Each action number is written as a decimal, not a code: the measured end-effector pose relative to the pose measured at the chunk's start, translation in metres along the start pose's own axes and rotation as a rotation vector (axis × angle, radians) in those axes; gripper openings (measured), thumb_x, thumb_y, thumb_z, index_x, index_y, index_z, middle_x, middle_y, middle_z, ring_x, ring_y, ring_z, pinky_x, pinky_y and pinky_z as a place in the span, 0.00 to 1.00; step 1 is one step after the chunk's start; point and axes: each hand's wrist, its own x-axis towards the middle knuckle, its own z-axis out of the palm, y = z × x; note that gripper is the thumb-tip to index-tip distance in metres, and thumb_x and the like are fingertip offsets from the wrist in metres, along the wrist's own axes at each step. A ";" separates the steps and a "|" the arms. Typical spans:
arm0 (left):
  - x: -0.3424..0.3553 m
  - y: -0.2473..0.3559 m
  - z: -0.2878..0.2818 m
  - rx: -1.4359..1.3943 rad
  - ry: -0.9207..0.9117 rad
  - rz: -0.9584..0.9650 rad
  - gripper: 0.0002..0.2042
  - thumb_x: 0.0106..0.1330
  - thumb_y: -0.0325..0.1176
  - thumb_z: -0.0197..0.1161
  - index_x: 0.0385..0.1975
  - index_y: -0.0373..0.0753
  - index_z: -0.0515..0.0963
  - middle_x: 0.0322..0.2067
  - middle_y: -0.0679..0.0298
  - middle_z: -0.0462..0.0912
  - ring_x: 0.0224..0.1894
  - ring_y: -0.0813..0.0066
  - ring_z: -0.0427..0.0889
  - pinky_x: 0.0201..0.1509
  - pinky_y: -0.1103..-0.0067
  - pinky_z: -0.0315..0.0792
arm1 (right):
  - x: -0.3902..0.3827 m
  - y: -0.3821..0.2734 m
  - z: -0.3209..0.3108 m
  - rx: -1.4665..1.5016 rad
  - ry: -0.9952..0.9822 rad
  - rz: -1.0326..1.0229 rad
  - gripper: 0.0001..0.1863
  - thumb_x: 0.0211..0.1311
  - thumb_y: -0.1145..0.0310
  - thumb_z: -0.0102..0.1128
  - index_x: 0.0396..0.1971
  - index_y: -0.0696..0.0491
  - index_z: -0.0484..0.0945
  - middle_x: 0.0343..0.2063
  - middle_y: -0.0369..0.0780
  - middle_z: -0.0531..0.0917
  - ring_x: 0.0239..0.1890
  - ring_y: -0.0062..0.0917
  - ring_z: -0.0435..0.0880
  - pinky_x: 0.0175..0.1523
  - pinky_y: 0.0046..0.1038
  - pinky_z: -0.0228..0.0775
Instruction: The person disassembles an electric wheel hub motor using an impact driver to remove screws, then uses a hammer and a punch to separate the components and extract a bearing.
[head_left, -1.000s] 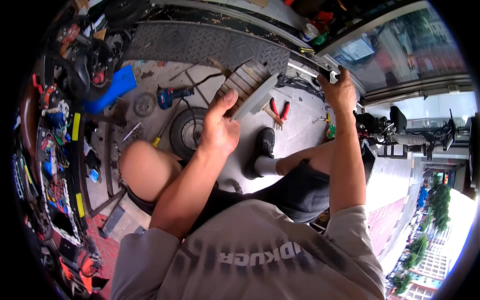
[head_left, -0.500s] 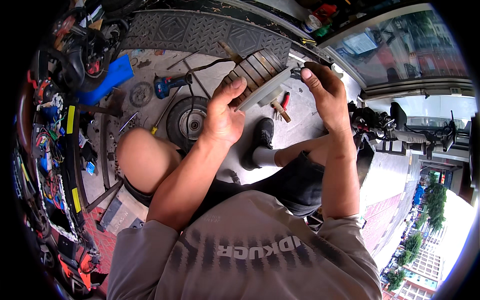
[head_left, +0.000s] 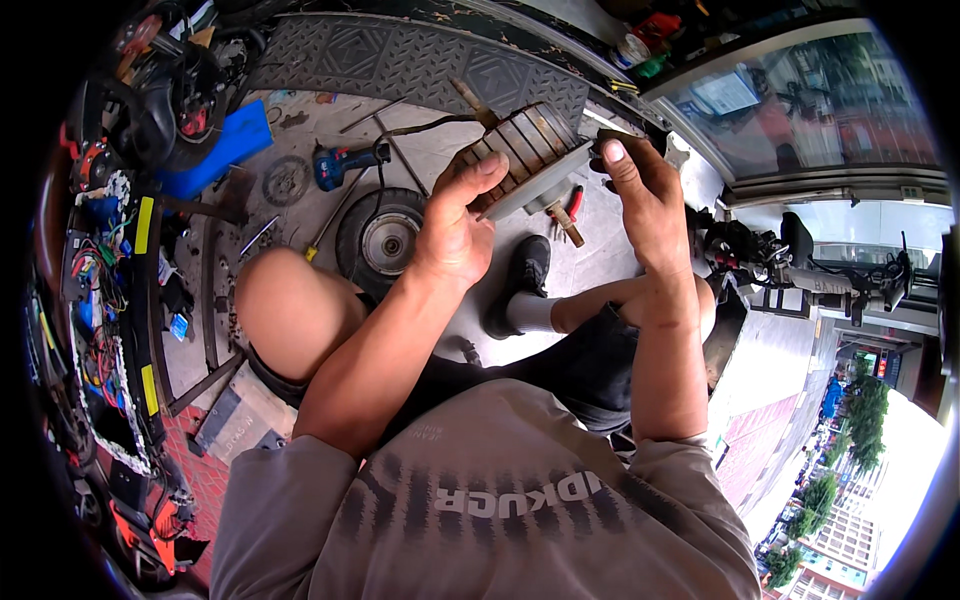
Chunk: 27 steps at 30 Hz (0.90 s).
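Note:
My left hand [head_left: 459,221] grips a cylindrical motor core [head_left: 522,140] with worn metal ribs, a grey round plate [head_left: 536,188] on one side, shafts poking out at both ends and a black cable. The core is tilted above the floor. My right hand [head_left: 646,205] is at the plate's right edge, thumb and fingers curled round something small and dark that I cannot make out. Red-handled pliers [head_left: 575,202] lie beyond the lower shaft.
A blue drill [head_left: 334,165], a small tyre [head_left: 381,242], a yellow screwdriver [head_left: 314,249] and metal bars lie on the floor. Scooter parts and wiring [head_left: 105,330] crowd the left. A ribbed dark mat [head_left: 420,55] runs along the back; a glass door [head_left: 790,100] and scooter [head_left: 795,255] stand right.
My left hand has shifted rightward with the motor core, showing more of the lower shaft. My right hand has moved left from near the door frame to the plate's edge.

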 end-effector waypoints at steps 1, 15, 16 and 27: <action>0.000 0.000 -0.001 -0.003 0.010 -0.002 0.25 0.66 0.41 0.64 0.59 0.32 0.78 0.53 0.56 0.87 0.56 0.65 0.85 0.67 0.68 0.73 | 0.000 -0.001 0.000 0.000 -0.001 0.000 0.29 0.72 0.46 0.64 0.51 0.61 0.83 0.41 0.45 0.89 0.47 0.24 0.84 0.58 0.27 0.73; -0.001 -0.001 -0.003 -0.023 0.026 -0.011 0.24 0.67 0.41 0.65 0.59 0.33 0.78 0.54 0.56 0.86 0.57 0.66 0.84 0.68 0.69 0.72 | -0.012 -0.008 0.013 0.137 -0.014 -0.066 0.36 0.69 0.48 0.70 0.63 0.63 0.74 0.51 0.48 0.85 0.51 0.28 0.83 0.62 0.29 0.72; -0.001 0.000 -0.003 -0.017 0.024 -0.010 0.25 0.67 0.41 0.65 0.60 0.33 0.78 0.54 0.56 0.86 0.57 0.66 0.84 0.68 0.69 0.72 | -0.016 -0.014 0.017 0.182 -0.039 -0.035 0.45 0.61 0.49 0.77 0.68 0.63 0.67 0.55 0.50 0.83 0.55 0.30 0.83 0.63 0.30 0.73; -0.006 0.001 0.002 -0.035 -0.010 -0.052 0.30 0.69 0.47 0.64 0.65 0.32 0.74 0.58 0.54 0.83 0.58 0.61 0.83 0.63 0.66 0.76 | -0.036 -0.036 0.065 -0.466 0.031 -0.220 0.81 0.30 0.49 0.92 0.78 0.62 0.39 0.67 0.59 0.70 0.66 0.51 0.77 0.66 0.43 0.74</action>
